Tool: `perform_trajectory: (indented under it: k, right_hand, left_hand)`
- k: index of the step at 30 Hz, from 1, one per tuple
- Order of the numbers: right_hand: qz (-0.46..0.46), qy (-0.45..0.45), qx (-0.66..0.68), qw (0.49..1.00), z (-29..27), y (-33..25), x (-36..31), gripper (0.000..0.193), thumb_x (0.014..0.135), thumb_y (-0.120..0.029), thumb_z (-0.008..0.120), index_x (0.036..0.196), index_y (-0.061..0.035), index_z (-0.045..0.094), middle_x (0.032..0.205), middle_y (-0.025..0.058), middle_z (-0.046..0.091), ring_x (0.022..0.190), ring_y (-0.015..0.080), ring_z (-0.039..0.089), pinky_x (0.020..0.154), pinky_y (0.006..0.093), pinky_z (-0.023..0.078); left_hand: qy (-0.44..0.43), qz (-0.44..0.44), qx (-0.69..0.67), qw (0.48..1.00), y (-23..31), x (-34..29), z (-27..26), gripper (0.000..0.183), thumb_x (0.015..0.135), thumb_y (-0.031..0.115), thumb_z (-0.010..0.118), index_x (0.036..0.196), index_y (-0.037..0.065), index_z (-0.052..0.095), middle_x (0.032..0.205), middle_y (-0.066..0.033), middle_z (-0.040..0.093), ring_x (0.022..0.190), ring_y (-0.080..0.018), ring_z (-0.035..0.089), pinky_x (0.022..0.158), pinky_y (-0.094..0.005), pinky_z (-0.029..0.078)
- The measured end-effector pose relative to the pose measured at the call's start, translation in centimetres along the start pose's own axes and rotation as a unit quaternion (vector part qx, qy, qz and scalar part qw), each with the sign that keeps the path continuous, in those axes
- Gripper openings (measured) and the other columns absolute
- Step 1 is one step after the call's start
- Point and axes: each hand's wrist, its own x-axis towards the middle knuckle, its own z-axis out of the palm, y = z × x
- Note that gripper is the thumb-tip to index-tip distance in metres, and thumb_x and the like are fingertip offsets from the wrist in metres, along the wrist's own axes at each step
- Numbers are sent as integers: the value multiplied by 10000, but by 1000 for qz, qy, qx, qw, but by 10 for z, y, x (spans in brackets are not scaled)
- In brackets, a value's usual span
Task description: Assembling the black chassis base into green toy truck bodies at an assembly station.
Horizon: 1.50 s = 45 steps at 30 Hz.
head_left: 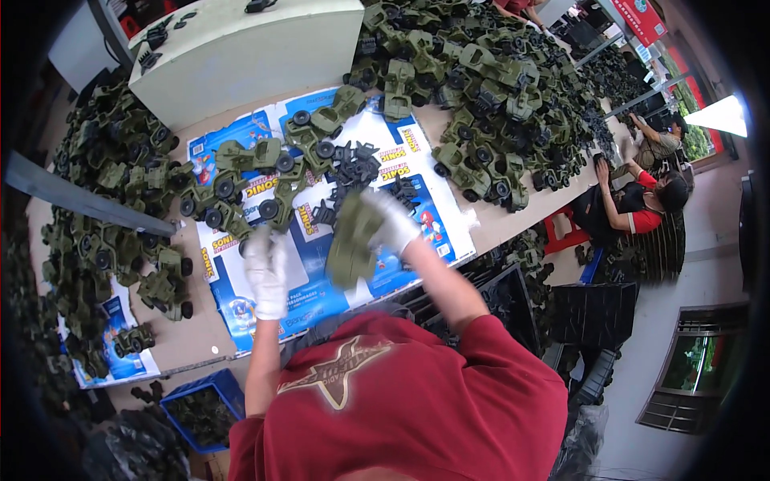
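Note:
My right hand, in a white glove, grips an olive-green toy vehicle body and holds it tilted above the work surface. The body is blurred. My left hand, also gloved in white, is raised with its fingers apart and holds nothing that I can see. Just beyond its fingertips stands a green toy vehicle with black wheels. Several more green toy vehicles lie beyond my hands. A heap of small black plastic parts sits behind the held body, on blue printed cardboard.
Large piles of green toy vehicles flank me at the left and right. A white box-shaped stand rises at the back. A grey metal bar crosses at left. Below are a blue crate and black bins. Co-workers sit at right.

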Motion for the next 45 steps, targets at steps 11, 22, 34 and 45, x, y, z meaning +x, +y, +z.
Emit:
perform_trajectory:
  k: [11, 22, 34, 45]
  right_hand:
    - [32, 198, 546, 814, -140, -35, 64, 312, 958, -347, 589, 1036, -48, 641, 1150, 126, 656, 1152, 299, 593, 1048, 453, 451]
    - [306, 93, 243, 916, 41, 14, -16, 282, 965, -206, 620, 1181, -26, 643, 971, 76, 700, 769, 142, 670, 655, 276, 541]
    - [69, -71, -457, 884, 79, 7, 3, 172, 795, -231, 649, 921, -115, 664, 935, 152, 669, 856, 347, 666, 762, 457, 535]
    - [-16, -100, -456, 884, 60, -15, 29, 195, 804, -226, 630, 963, -134, 697, 892, 161, 667, 838, 332, 672, 743, 449, 542]
  left_hand:
    - [67, -452, -67, 887, -94, 15, -4, 739, 890, 388, 678, 1419, -40, 390, 1278, -174, 589, 1187, -287, 546, 993, -355, 426]
    - [-43, -446, -153, 881, -70, 6, -37, 490, 906, 285, 664, 1302, 11, 576, 1160, -103, 654, 1043, -151, 602, 874, -282, 488]
    - [52, -502, -100, 858, -105, -60, -119, 662, 942, 499, 586, 1364, -5, 507, 1032, -86, 671, 844, -170, 587, 739, -323, 494]
    - [33, -450, -129, 883, -91, -21, -55, 817, 738, 124, 816, 1421, 29, 378, 1197, -121, 612, 1019, -206, 607, 907, -321, 487]
